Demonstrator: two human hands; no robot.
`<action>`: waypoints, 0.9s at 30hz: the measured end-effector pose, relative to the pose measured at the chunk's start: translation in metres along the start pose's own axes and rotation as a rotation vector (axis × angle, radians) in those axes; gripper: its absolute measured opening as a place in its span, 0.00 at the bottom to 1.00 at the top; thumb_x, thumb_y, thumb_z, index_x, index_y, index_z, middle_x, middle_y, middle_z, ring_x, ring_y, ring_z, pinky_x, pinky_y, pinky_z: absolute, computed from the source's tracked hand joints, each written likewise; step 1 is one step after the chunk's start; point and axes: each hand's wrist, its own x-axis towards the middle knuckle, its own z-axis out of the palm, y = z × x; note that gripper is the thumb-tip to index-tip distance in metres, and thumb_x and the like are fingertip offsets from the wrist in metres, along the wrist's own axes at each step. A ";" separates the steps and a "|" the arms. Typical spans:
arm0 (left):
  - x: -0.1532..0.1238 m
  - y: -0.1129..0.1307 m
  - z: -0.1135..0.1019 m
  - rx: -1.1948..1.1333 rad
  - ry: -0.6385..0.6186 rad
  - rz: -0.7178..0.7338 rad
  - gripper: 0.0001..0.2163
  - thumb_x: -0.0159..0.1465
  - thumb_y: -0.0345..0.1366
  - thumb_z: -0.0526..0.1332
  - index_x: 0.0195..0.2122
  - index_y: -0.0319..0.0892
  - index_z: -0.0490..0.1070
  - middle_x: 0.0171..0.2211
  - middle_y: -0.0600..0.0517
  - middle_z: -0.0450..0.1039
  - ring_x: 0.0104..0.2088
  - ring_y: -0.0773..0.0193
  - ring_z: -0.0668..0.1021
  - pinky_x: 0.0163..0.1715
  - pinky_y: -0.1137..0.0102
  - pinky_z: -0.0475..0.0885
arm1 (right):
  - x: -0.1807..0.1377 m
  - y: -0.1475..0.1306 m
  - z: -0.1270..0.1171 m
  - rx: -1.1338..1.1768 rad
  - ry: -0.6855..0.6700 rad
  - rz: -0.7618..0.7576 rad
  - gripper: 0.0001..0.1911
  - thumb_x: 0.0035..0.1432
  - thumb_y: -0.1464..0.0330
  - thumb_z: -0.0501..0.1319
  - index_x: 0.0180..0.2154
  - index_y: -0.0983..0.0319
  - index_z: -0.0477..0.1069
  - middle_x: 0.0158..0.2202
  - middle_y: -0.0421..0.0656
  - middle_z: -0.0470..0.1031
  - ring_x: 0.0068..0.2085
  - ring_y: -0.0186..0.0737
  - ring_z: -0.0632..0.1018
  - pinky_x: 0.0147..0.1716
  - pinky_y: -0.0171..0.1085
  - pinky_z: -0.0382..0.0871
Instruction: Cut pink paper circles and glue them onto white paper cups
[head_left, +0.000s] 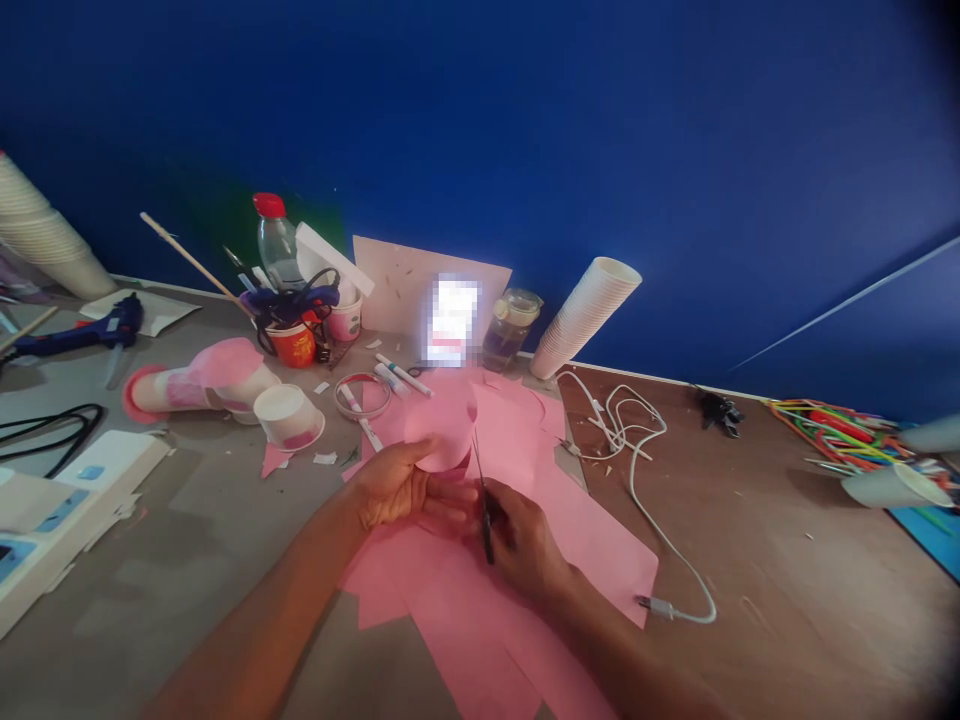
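My left hand [405, 488] is closed on a rounded piece of pink paper [441, 428], with the thumb on top. In my right hand [523, 538] is a pair of scissors [486, 520] with dark handles, its blades pointing away from me along the paper's right edge. Both hands are close together above several overlapping pink sheets [600, 550] on the table. Left of them lie a clear ring of tape [364, 397], two markers [403, 374] and a white paper cup [289, 416] on its side.
A lit phone [451, 320] leans on a card before the blue wall. Beside it stand a glass jar [511, 328] and a tilted cup stack [586, 315]. A white cable [675, 560] curls on the right. On the left are a power strip [71, 510] and a glue gun [82, 330].
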 end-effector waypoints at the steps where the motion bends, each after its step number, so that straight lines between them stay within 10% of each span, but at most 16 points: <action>1: 0.001 -0.001 0.000 -0.002 0.015 0.015 0.13 0.62 0.44 0.55 0.36 0.37 0.64 0.32 0.38 0.78 0.38 0.47 0.80 0.42 0.53 0.70 | -0.001 0.000 0.003 0.012 -0.005 0.015 0.16 0.53 0.71 0.57 0.46 0.62 0.65 0.29 0.44 0.73 0.27 0.37 0.70 0.27 0.35 0.65; 11: 0.007 -0.003 0.005 0.057 0.258 0.229 0.11 0.62 0.40 0.58 0.37 0.35 0.67 0.35 0.37 0.77 0.41 0.50 0.79 0.45 0.56 0.70 | 0.001 0.001 -0.006 0.499 -0.052 0.239 0.19 0.56 0.57 0.57 0.45 0.62 0.64 0.26 0.40 0.68 0.25 0.33 0.68 0.24 0.32 0.61; 27: 0.005 0.002 0.004 0.064 0.124 0.391 0.16 0.62 0.42 0.56 0.41 0.32 0.73 0.43 0.38 0.75 0.46 0.49 0.76 0.54 0.55 0.64 | -0.002 -0.010 -0.011 0.881 -0.329 0.250 0.25 0.53 0.50 0.59 0.43 0.64 0.65 0.24 0.39 0.67 0.26 0.33 0.69 0.25 0.33 0.60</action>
